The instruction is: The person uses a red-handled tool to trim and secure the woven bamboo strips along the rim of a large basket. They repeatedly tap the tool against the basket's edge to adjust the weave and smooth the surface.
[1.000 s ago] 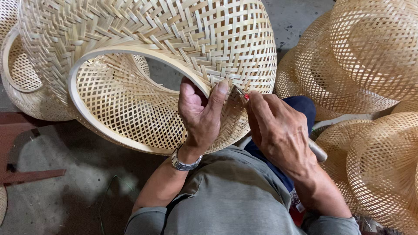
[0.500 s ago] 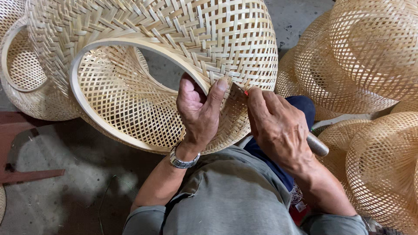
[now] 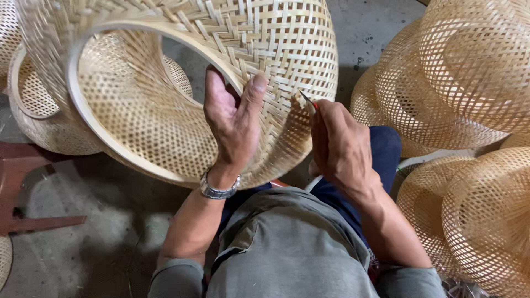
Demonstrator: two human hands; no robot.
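— Where does the woven bamboo basket (image 3: 165, 105) sit?

— Tipped on its side over the person's lap, open mouth facing left. The left hand (image 3: 232, 118) clamps fingers and thumb over its smooth hoop rim.

— And the other?

— The right hand (image 3: 339, 146), just right of the rim, pinches a thin red-tipped tool (image 3: 307, 102) against the stiff latticed wall.

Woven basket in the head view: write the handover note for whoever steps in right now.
Left hand: gripping the woven basket at its rim, thumb outside on the weave, fingers inside.
Right hand: closed on a small red-tipped tool, tip against the basket's outer weave.
Basket is tilted, opening facing left, over the lap.
Done: body woven, rim hoop on.
Left: cannot tell beyond the spot under the tool.
Finished-looking baskets are piled to the right.
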